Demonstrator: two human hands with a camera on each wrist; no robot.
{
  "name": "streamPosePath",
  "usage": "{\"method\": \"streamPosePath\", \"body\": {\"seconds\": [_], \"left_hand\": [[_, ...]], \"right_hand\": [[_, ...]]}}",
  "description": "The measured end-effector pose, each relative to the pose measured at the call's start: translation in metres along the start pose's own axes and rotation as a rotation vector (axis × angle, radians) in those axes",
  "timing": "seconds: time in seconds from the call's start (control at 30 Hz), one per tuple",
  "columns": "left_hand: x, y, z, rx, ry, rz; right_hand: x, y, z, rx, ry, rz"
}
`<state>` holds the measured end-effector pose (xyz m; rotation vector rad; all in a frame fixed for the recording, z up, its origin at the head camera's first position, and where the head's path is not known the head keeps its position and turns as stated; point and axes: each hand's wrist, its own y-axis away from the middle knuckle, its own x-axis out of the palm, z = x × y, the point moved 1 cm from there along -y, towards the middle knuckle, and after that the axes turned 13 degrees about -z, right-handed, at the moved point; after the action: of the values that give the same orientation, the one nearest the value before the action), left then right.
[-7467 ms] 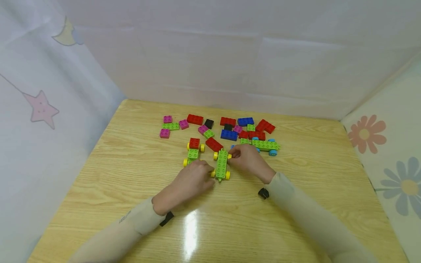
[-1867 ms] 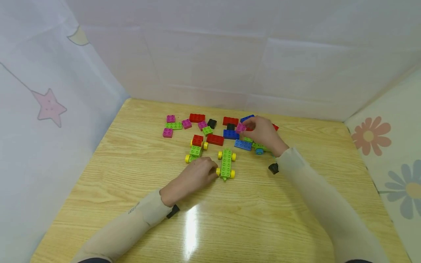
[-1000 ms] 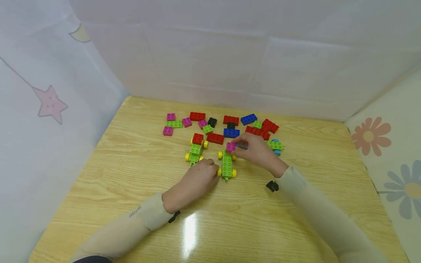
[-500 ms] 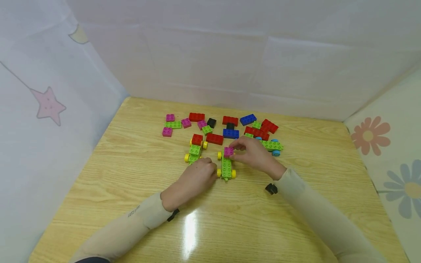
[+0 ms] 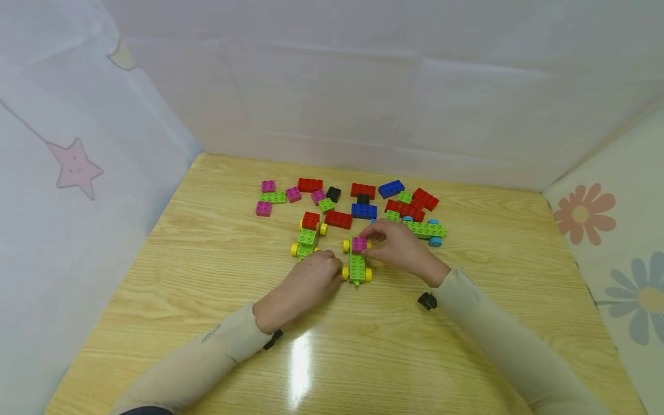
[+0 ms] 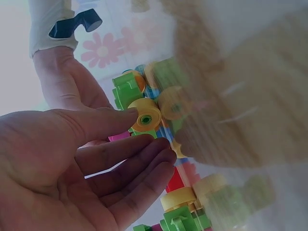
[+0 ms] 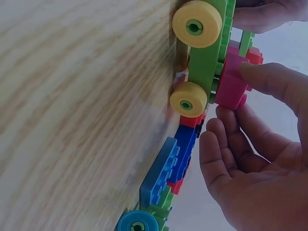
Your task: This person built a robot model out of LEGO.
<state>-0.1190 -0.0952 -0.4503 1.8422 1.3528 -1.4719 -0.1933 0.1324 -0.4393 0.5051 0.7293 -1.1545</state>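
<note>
Between the thumb and fingers of my right hand (image 5: 402, 248) is a pink brick (image 5: 359, 245), set on the far end of a green car base (image 5: 357, 266) with yellow wheels. In the right wrist view the pink brick (image 7: 232, 81) sits against the studs, and a narrow gap shows. My left hand (image 5: 306, 282) holds the base's near-left yellow wheel (image 6: 146, 115), thumb on one side and fingertips beneath. To the left stands another yellow-wheeled base (image 5: 305, 250) carrying a green brick (image 5: 307, 237) and a red brick (image 5: 311, 221); the left hand partly hides it.
A green base with blue wheels (image 5: 424, 229) lies right of the right hand. Behind are loose bricks: a red one (image 5: 338, 219), a dark blue one (image 5: 364, 211), a black one (image 5: 334, 193), and several pink and green ones. A white curtain (image 5: 321, 104) hangs behind the table.
My right hand took the pink brick from the back pile and brought it to the car base. Over the last second it slid slightly nearer along the base. The left hand stays by the wheel.
</note>
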Motion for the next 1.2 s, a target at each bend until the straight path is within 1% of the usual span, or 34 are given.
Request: {"method": "streamPosePath", "body": {"seconds": [0.07,0.13,0.17,0.2,0.3,0.37,0.4,0.5,0.6,0.73,0.77,0.9,0.97,1.0,1.07,1.13,1.2], "left_hand": [[0.000,0.000,0.001,0.002,0.014,0.000],[0.001,-0.001,0.003,0.019,0.033,-0.008],[0.009,-0.002,0.009,0.034,0.028,-0.017],[0.009,-0.002,0.010,0.039,0.041,-0.016],[0.009,-0.005,0.014,0.032,0.081,-0.007],[0.009,-0.007,0.016,0.000,0.114,0.008],[0.001,-0.008,0.012,-0.028,0.141,0.020],[-0.002,-0.011,0.010,-0.088,0.177,0.032],[-0.002,-0.015,0.010,-0.120,0.202,0.015],[-0.004,-0.023,0.010,-0.137,0.264,-0.029],[0.002,-0.025,0.016,-0.119,0.277,-0.044],[0.001,-0.033,0.017,-0.119,0.299,-0.057],[0.012,-0.037,0.024,-0.091,0.278,-0.073],[0.008,-0.039,0.019,-0.106,0.278,-0.064],[0.012,-0.042,0.022,-0.104,0.272,-0.061],[0.022,-0.045,0.029,-0.093,0.261,-0.069],[0.022,-0.047,0.028,-0.104,0.272,-0.064]], "right_hand": [[0.000,0.000,-0.001,-0.002,-0.004,0.006],[0.000,0.001,-0.001,-0.005,-0.005,0.011],[0.000,0.001,-0.002,-0.006,-0.005,0.014],[-0.001,0.001,-0.002,-0.008,-0.005,0.015],[-0.001,0.002,-0.003,-0.004,-0.008,0.017],[-0.001,0.003,-0.003,0.002,-0.013,0.018],[-0.001,0.003,-0.004,0.006,-0.017,0.019],[-0.001,0.003,-0.003,0.010,-0.018,0.023],[0.000,0.003,-0.003,0.001,-0.010,0.023],[0.000,0.003,-0.003,-0.019,-0.007,0.017],[0.001,0.003,-0.003,-0.026,-0.006,0.016],[0.004,0.003,-0.004,-0.047,0.002,0.016],[0.004,0.003,-0.005,-0.053,0.004,0.018],[0.004,0.003,-0.005,-0.055,0.004,0.019],[0.004,0.003,-0.005,-0.059,0.004,0.019],[0.004,0.004,-0.004,-0.066,0.001,0.019],[0.003,0.004,-0.004,-0.072,0.001,0.017]]}}
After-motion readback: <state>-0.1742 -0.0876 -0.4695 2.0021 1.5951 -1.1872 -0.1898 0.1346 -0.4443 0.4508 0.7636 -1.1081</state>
